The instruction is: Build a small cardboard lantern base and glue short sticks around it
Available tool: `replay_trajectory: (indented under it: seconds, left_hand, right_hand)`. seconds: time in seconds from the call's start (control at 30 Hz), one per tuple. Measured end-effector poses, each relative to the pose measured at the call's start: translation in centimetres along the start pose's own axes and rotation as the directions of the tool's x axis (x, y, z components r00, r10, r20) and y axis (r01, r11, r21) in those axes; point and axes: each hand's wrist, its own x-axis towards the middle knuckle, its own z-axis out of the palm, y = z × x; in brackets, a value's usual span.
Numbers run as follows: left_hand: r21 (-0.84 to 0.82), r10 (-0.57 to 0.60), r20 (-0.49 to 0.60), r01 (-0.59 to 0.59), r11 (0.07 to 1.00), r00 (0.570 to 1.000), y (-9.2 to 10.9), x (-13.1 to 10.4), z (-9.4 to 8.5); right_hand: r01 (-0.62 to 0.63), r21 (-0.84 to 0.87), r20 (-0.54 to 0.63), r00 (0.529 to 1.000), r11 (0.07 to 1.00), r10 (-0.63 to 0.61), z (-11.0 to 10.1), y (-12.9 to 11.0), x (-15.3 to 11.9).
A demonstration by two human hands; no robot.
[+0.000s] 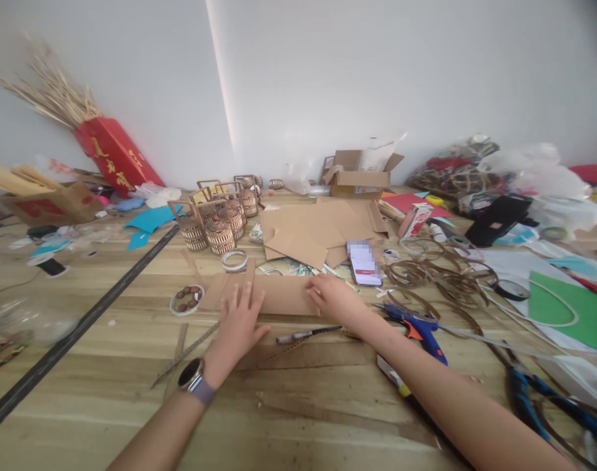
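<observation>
A long strip of brown cardboard [283, 294] lies across the table in front of me. My left hand [240, 320] is open on its left part, fingers spread and pressing down, over a narrow brown strip [250, 271] that sticks out beyond the fingertips. At the cardboard's right end, my right hand [335, 297] is closed, fingers curled and pinched together; whatever is between them is hidden. Just below the cardboard is a dark pen-like tool [303, 335]. A blue glue gun [420, 330] rests right of my right wrist, and a utility knife [393, 376] lies below that forearm.
Small woven baskets [220, 232] stand behind to the left. More cardboard sheets [303, 226] and a phone [364, 263] are beyond my hands. A tape roll with brown beads [187, 299] sits at left. Coiled brown strips [435, 275] and blue-handled pliers [528, 399] spread on the right.
</observation>
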Motion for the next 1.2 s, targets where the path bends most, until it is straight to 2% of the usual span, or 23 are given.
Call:
replay_trajectory:
  seconds: [0.13,0.23,0.33,0.4,0.47,0.57,0.67,0.77,0.87,0.97,1.0,1.07,1.13,1.2]
  left_hand:
    - [-0.009,-0.078,0.079,0.079,0.997,0.994,0.5,0.8,1.5]
    - [0.000,-0.112,0.073,0.113,0.994,0.991,0.9,0.5,2.1]
    - [0.014,-0.122,0.057,0.121,0.992,0.991,1.0,0.4,2.5]
    - [0.022,-0.123,0.043,0.122,0.992,0.991,1.0,0.3,2.5]
    - [0.028,-0.123,0.027,0.123,0.992,0.992,1.1,0.2,2.5]
    - [0.023,-0.114,0.014,0.113,0.993,0.993,1.1,0.0,2.5]
    - [-0.006,-0.111,0.006,0.111,0.994,0.994,1.0,0.4,2.5]
    - [-0.066,-0.126,-0.014,0.124,0.990,0.992,0.8,1.1,2.0]
    - [-0.154,-0.131,-0.053,0.122,0.980,0.990,1.0,1.0,0.1]
    - [-0.282,-0.068,-0.087,0.041,0.959,0.994,2.1,-0.8,-2.8]
    - [-0.356,-0.048,-0.095,0.011,0.935,0.994,2.6,-1.7,-3.8]
    - [-0.698,-0.059,-0.107,-0.032,0.716,0.993,3.8,-3.7,-5.4]
    - [-0.803,-0.028,-0.104,-0.067,0.592,0.994,4.9,-5.3,-6.3]
    - [-0.829,0.013,-0.114,-0.102,0.549,0.993,5.8,-6.6,-6.6]
  right_hand:
    - [-0.043,-0.006,0.064,0.997,0.999,0.044,1.5,-0.7,7.6]
    - [-0.075,0.006,0.101,0.992,0.997,0.074,3.3,-1.7,10.8]
    - [-0.090,0.041,0.108,0.990,0.995,0.086,4.4,-2.5,12.0]
    - [-0.091,0.082,0.093,0.992,0.992,0.083,4.3,-2.5,12.2]
    - [-0.088,0.139,0.053,0.995,0.986,0.081,3.5,-1.9,12.1]
    - [-0.079,0.240,-0.055,0.994,0.968,0.095,1.0,-0.4,11.5]
    - [-0.047,0.340,-0.179,0.977,0.939,0.114,-1.8,1.3,9.8]
    - [0.031,0.429,-0.248,0.965,0.903,0.085,-3.4,2.5,6.3]
    - [0.123,0.494,-0.266,0.964,0.861,0.014,-3.4,2.8,1.4]
    - [0.181,0.537,-0.268,0.963,0.824,-0.037,-2.5,2.3,-3.5]
    - [0.191,0.546,-0.263,0.964,0.816,-0.049,-2.2,2.0,-4.9]
    - [0.213,0.552,-0.247,0.965,0.806,-0.086,-1.6,1.1,-7.3]
    - [0.236,0.557,-0.223,0.966,0.796,-0.130,-1.3,0.2,-9.1]
    - [0.236,0.591,-0.184,0.970,0.771,-0.156,-1.2,-0.7,-10.4]
